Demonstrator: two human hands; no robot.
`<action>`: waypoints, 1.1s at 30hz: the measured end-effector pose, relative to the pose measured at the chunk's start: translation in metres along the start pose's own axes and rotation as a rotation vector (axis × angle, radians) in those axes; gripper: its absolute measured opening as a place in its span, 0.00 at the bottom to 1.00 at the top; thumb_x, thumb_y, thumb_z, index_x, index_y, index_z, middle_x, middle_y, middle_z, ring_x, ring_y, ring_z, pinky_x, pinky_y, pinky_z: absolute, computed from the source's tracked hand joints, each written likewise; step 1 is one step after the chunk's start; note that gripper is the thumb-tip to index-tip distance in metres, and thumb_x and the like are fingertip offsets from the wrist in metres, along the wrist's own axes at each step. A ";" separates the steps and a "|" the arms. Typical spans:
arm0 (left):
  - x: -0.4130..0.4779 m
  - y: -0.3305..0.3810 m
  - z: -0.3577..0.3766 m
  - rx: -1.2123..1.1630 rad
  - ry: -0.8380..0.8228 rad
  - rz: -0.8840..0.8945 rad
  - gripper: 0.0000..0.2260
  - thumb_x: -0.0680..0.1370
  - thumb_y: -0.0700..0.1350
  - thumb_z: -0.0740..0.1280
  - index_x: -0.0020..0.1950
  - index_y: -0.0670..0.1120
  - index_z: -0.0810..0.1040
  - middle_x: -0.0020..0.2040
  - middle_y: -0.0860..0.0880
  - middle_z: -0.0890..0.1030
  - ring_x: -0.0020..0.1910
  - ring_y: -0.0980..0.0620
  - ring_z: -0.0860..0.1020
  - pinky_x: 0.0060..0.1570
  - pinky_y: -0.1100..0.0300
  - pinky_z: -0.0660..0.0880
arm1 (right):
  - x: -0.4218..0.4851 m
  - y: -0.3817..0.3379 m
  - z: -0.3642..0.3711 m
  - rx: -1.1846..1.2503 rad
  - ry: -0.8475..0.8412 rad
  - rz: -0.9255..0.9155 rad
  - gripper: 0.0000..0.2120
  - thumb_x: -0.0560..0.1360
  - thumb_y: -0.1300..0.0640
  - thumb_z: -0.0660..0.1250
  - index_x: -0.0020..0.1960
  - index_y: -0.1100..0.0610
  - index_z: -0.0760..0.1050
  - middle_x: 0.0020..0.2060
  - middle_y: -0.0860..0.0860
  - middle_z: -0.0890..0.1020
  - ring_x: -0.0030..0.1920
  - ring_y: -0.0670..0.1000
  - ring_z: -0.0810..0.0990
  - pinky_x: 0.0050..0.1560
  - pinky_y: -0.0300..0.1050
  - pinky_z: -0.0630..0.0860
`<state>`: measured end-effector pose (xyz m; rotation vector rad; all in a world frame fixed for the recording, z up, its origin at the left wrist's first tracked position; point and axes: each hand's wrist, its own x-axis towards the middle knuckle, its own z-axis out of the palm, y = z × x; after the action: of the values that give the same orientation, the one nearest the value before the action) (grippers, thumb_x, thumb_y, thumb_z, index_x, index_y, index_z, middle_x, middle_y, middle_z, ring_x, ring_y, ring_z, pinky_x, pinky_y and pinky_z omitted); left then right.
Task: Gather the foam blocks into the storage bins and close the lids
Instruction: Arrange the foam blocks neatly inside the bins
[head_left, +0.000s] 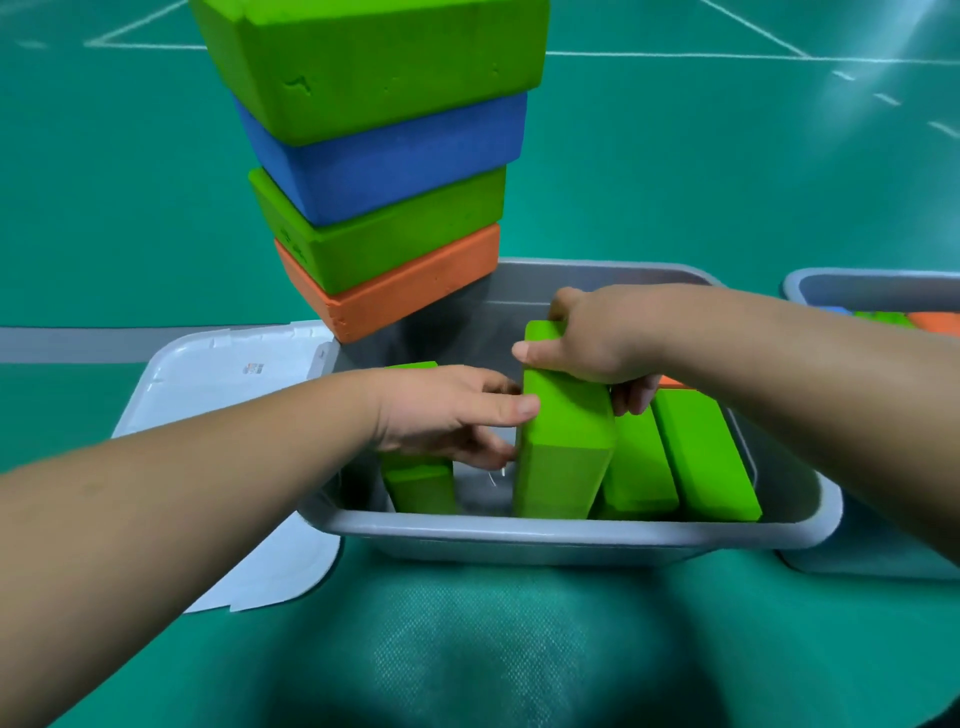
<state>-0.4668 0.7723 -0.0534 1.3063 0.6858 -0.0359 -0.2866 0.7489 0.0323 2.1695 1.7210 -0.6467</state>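
A green foam block (563, 441) stands on end in the middle of the grey bin (519, 535), its top rising above the rim. The right hand (582, 343) grips its upper end from above, thumb on the left side and fingers curled down the right. The left hand (452, 410) holds its left face, thumb laid on the near edge and fingers curled against the side lower down. Two more green blocks (701, 457) lean just to its right. Another green block (421, 486) stands by the bin's left wall, partly under the left hand, apart from the held one. The pale lid (208, 374) lies flat beside the bin's left side. At the bin's far left corner rises a stack of four blocks (384, 156): orange at the bottom, then green, blue, green. A second bin (872, 286) sits to the right with blue, green and orange blocks inside, all on a green floor (675, 156) with white lines
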 end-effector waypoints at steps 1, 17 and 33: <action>0.001 0.000 0.001 -0.020 0.004 -0.022 0.47 0.61 0.67 0.81 0.72 0.44 0.73 0.64 0.46 0.82 0.63 0.41 0.81 0.63 0.50 0.78 | 0.002 0.003 0.001 -0.005 0.002 -0.015 0.39 0.80 0.30 0.57 0.80 0.53 0.52 0.35 0.63 0.85 0.30 0.60 0.86 0.44 0.57 0.86; 0.036 -0.009 0.017 0.033 0.141 -0.266 0.23 0.78 0.60 0.72 0.66 0.47 0.80 0.67 0.49 0.81 0.63 0.39 0.82 0.65 0.45 0.78 | 0.029 0.043 0.035 0.198 -0.232 -0.109 0.24 0.87 0.45 0.54 0.81 0.47 0.55 0.35 0.59 0.85 0.28 0.56 0.85 0.43 0.48 0.85; 0.044 0.020 0.029 1.099 0.643 -0.392 0.25 0.79 0.66 0.65 0.53 0.43 0.79 0.50 0.46 0.86 0.48 0.43 0.85 0.44 0.54 0.80 | 0.043 0.045 0.061 -0.066 -0.141 -0.176 0.25 0.86 0.44 0.59 0.78 0.54 0.66 0.46 0.59 0.87 0.40 0.58 0.88 0.38 0.50 0.83</action>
<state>-0.4105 0.7676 -0.0549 2.2390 1.5986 -0.3644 -0.2453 0.7446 -0.0442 1.8952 1.8436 -0.7562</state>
